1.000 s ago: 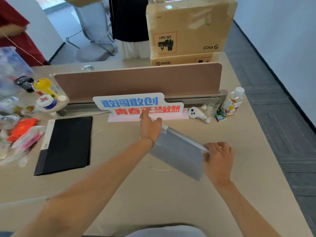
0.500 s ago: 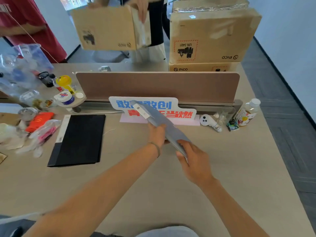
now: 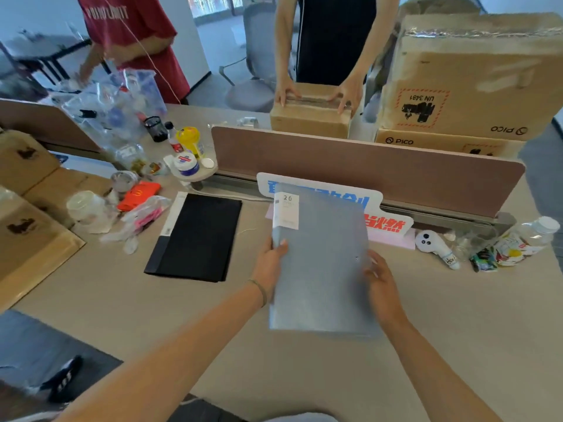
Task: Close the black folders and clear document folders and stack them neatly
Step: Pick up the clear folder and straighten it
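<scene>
On the desk (image 3: 304,376), just left of the hands, the black folder (image 3: 198,237) lay closed and flat, its long axis running away from me and leaning a little to the right at the far end, its pale spine strip on the left side. The clear folder (image 3: 320,263) was shut too, as far as I could judge, and was held between both hands with its labelled end tipped toward the sign (image 3: 387,222); whether its near edge touched the desk I could not tell.

My left hand (image 3: 269,263) was clamped on the clear folder's left edge, thumb on the front face. The right hand (image 3: 379,281) was on the right edge with fingers half curled and blurred; it seemed to steady the cover more than grip it, though I could not be sure.

What mattered for the next move was this: the black folder sat to the left of the one I held, on the left hand's side and well apart from the right. The two long axes were close to parallel already, both pointing at the divider (image 3: 365,169). So I judged the stack called for a sideways carry to the left with little turning, spine edges matched, and the left hand leading.
</scene>
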`<state>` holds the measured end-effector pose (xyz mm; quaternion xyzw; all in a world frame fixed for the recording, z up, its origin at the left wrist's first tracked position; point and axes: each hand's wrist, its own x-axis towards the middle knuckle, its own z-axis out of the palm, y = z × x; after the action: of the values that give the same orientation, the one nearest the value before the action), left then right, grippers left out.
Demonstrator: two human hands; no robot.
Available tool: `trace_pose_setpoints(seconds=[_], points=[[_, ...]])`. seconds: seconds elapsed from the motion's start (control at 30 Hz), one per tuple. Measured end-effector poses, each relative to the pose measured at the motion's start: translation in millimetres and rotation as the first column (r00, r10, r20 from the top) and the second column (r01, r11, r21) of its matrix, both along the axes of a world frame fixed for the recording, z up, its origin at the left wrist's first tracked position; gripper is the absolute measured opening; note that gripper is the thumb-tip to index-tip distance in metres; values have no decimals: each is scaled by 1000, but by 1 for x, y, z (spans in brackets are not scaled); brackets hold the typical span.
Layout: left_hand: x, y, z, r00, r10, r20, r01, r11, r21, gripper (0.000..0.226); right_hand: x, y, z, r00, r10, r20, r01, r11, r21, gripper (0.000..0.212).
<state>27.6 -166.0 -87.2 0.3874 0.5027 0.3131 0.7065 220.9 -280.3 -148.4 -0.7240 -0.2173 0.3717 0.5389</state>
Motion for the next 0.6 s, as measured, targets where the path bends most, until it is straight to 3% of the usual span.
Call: trace_pose_setpoints(seconds=[0.1,0.17,0.27,0.43,0.6], points=[[-33,21,-4,999,16,-51,-12,996,83,28,-17,26,-10,989,-31,-147,25,999,-42,55],[-57,37,-6,991,39,-127,-20,988,153,27,-32,44,-15,991,4,-131,-13,998,-68,57],[-95,63,-16,966,58,-253,-3,977,213,27,-60,72,-10,994,79,-81,-83,996,-44,42],[-148,103,-46,911,142,-387,-36,963,268,21,-102,126,-20,988,148,-36,-151,983,-107,53],[-195,152,-66,855,160,-494,-47,971,232,42,-150,184,-27,983,160,-89,-173,971,-166,56]])
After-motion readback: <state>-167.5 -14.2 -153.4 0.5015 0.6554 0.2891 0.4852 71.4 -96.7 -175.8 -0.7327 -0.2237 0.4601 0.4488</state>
